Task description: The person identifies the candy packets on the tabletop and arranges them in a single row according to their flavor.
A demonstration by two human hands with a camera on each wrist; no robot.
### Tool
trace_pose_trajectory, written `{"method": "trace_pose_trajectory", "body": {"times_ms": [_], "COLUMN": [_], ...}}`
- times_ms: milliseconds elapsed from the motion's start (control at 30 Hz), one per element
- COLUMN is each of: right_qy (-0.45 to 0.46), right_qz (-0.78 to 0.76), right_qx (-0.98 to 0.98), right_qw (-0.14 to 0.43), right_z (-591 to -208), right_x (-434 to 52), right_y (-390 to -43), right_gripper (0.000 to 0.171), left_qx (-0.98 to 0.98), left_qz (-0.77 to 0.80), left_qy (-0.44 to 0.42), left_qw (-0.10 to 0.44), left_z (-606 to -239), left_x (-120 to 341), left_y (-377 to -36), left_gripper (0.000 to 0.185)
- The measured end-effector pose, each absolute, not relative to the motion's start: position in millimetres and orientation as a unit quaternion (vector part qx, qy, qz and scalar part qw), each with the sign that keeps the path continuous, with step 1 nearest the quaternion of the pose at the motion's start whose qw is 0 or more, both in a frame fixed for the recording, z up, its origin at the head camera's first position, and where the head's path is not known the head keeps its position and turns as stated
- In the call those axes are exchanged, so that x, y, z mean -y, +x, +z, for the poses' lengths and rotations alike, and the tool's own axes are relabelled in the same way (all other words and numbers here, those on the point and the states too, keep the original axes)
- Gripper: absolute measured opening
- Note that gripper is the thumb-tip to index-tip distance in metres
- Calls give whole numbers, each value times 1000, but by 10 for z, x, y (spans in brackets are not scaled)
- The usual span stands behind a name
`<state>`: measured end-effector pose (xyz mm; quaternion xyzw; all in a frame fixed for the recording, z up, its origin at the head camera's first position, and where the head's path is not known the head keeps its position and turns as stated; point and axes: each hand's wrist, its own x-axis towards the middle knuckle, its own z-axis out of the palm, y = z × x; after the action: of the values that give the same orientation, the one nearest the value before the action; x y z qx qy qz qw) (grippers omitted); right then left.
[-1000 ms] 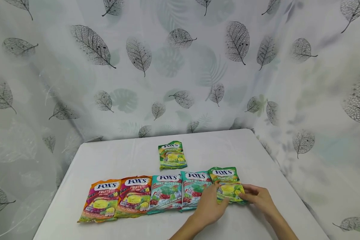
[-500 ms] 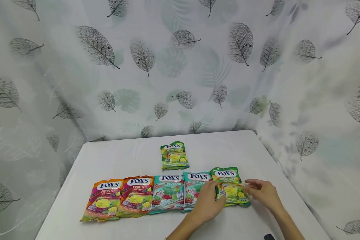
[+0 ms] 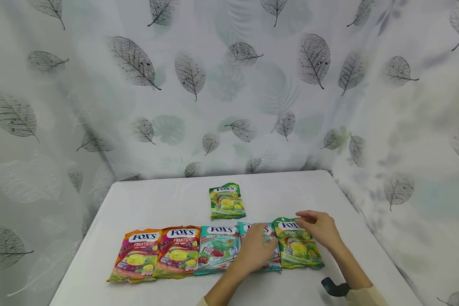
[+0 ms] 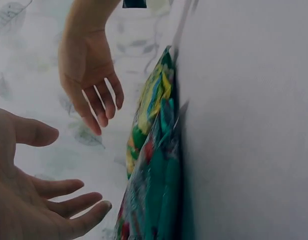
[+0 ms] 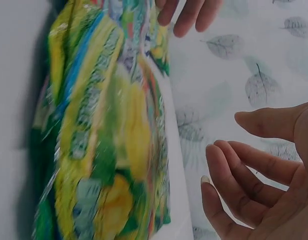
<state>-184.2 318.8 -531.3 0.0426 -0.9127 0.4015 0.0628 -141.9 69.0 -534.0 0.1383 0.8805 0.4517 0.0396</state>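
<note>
In the head view, my left hand (image 3: 255,250) is over the second teal mint candy bag (image 3: 274,262), hiding much of it. My right hand (image 3: 321,229) hovers at the upper right of a green spring tea candy bag (image 3: 299,248), fingers relaxed around nothing. Both wrist views show the hands raised off the bags, with fingers apart and palms bare. The right wrist view has the green bag's front close up. To the left, the other teal mint bag (image 3: 218,250) and two orange-purple fruit candy bags, one in the middle (image 3: 177,255) and one outermost (image 3: 135,257), complete the side-by-side row.
Another green spring tea bag (image 3: 227,203) lies farther back on the white table (image 3: 168,199). A leaf-patterned curtain (image 3: 222,106) encloses the table's back and sides. A dark strap piece (image 3: 334,287) sits at the right wrist.
Both hands have let go of the right-hand green bag. The left hand has moved left over the teal bag; the right hand has risen toward the green bag's top. The view has shifted slightly.
</note>
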Motion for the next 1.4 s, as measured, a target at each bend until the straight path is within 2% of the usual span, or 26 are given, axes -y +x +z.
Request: {"method": "trace_pose_trajectory", "body": {"times_ms": [400, 667, 900, 1167, 1400], "right_qy": [88, 78, 59, 52, 35], "right_qz": [430, 438, 436, 410, 462], "right_qx": [896, 895, 898, 910, 884], "right_qw": [62, 44, 6, -23, -66], "right_z": [-5224, -5248, -5352, -5486, -5597], "right_x": [-2708, -2282, -1970, -1829, -1683], "right_y": [-2222, -2458, -2663, -2819, -2934], "right_gripper": [39, 39, 43, 46, 45], "left_qx": [-870, -869, -866, -877, -886], "left_qz": [485, 492, 498, 475, 459], "left_qy": [93, 47, 24, -1, -32], "left_qw": [0, -12, -39, -72, -64], "left_z": [-5274, -5264, -5237, -5334, -5480], "left_x": [-351, -22, 170, 263, 314], "left_y": [-1670, -1916, -2039, -2160, -2254], "left_gripper": [57, 63, 60, 59, 61]}}
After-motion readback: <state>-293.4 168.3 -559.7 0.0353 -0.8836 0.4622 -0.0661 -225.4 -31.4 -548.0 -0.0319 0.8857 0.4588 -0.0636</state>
